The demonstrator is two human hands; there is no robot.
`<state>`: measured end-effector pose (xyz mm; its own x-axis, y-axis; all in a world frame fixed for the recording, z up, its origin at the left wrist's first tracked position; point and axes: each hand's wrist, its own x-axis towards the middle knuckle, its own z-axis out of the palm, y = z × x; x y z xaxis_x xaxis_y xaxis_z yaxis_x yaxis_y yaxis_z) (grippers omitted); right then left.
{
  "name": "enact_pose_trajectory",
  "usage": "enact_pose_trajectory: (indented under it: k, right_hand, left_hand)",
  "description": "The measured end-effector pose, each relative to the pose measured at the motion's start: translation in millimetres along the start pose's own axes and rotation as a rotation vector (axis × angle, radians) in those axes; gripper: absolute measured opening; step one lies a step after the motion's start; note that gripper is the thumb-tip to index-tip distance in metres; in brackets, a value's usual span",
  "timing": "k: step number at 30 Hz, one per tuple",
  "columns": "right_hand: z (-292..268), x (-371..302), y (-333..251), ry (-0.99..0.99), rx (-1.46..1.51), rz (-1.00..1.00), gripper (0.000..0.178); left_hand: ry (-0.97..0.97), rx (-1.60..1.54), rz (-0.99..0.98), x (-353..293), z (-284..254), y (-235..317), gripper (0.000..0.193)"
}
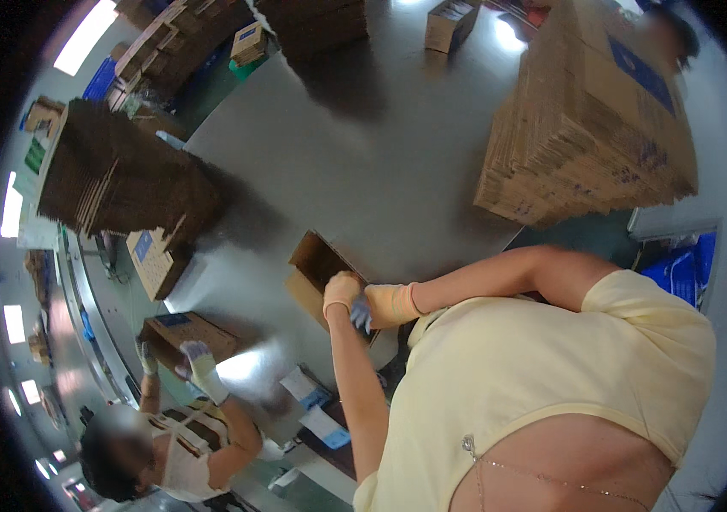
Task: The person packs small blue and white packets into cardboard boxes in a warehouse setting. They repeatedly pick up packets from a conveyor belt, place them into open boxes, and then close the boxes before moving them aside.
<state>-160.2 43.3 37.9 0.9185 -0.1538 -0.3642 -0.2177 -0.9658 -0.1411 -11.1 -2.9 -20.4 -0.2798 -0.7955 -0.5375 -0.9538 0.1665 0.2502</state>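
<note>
An open brown cardboard box (302, 290) stands on the metal table in front of me, one flap leaning outward on its left. Both my hands wear pale orange gloves with grey-blue fingers. My left hand (343, 289) is closed at the box's near right rim, its fingertips hidden behind the back of the hand. Right beside it, touching or nearly so, is my right hand (387, 305). Its grey-blue fingers bend down over the same side of the box, closed on the cardboard. The inside of the box is dark, and I cannot make out any contents.
A tall stack of flat cartons (585, 128) stands at the right, another stack (116, 179) at the left. On the metal table (338, 171), a small carton (450, 26) sits at the back. A gloved co-worker (201, 452) handles a carton (188, 334) at lower left. Packets (305, 386) lie near me.
</note>
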Motion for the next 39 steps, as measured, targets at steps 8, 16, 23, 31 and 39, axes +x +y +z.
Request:
enact_pose_trajectory:
  k: [8, 16, 23, 31, 39]
  right_hand:
    - [21.8, -6.9, -3.9, 0.357, -0.058, 0.030, 0.010]
    - [-14.4, -19.5, -3.3, 0.095, -0.096, 0.030, 0.012]
    - [0.5, -21.2, 2.2, 0.188, -0.140, -0.024, 0.008]
    - [1.0, -15.3, 0.2, 0.145, -0.177, -0.007, 0.008]
    - [-5.7, -13.6, -2.3, 0.126, -0.150, 0.005, 0.008]
  left_hand:
    - [0.150, -0.513, -0.011, -37.5, 22.1, 18.9, 0.037]
    - [1.128, -0.902, -0.218, -155.3, 56.8, 67.3, 0.024]
    - [0.958, -0.664, -1.240, -367.8, 186.8, -7.1, 0.026]
    - [0.559, -0.663, -1.098, -386.1, 210.6, -105.5, 0.037]
    - [0.720, -1.037, -0.871, -244.7, 154.0, -217.1, 0.040]
